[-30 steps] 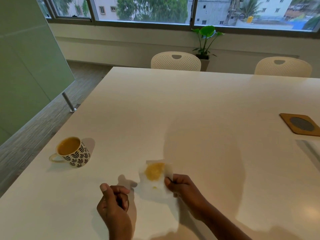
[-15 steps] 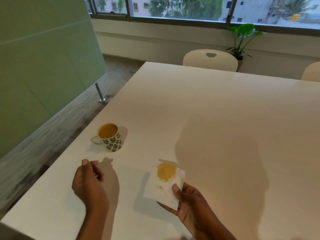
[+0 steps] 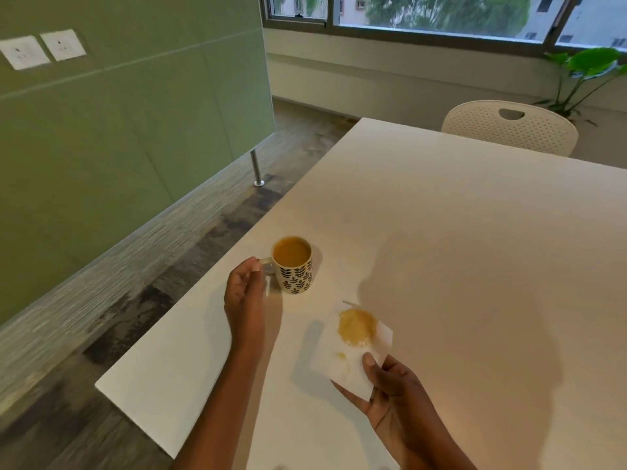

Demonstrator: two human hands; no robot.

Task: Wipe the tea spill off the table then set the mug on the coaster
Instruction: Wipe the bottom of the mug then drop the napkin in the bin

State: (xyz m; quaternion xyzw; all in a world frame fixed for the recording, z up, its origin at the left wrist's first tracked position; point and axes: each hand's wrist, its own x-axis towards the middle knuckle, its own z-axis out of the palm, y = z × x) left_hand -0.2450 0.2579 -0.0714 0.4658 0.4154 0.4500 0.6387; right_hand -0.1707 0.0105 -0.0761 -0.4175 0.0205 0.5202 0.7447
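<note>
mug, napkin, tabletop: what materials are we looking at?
Mug: probably glazed ceramic, glossy cream with a printed dark leaf pattern.
Napkin: thin matte paper tissue; tea has soaked in as a yellow-brown blot.
Tabletop: smooth white with a soft sheen; likely laminate or solid surface, cannot tell which.

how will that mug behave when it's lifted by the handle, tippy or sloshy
Likely sloshy: the tea sits close to the rim of the mug, so a tilt or jerk could spill it. Probably heavy for its size, being that full. Lifted by the small side handle, it may tip away, so a slow, level lift seems wise.
</note>
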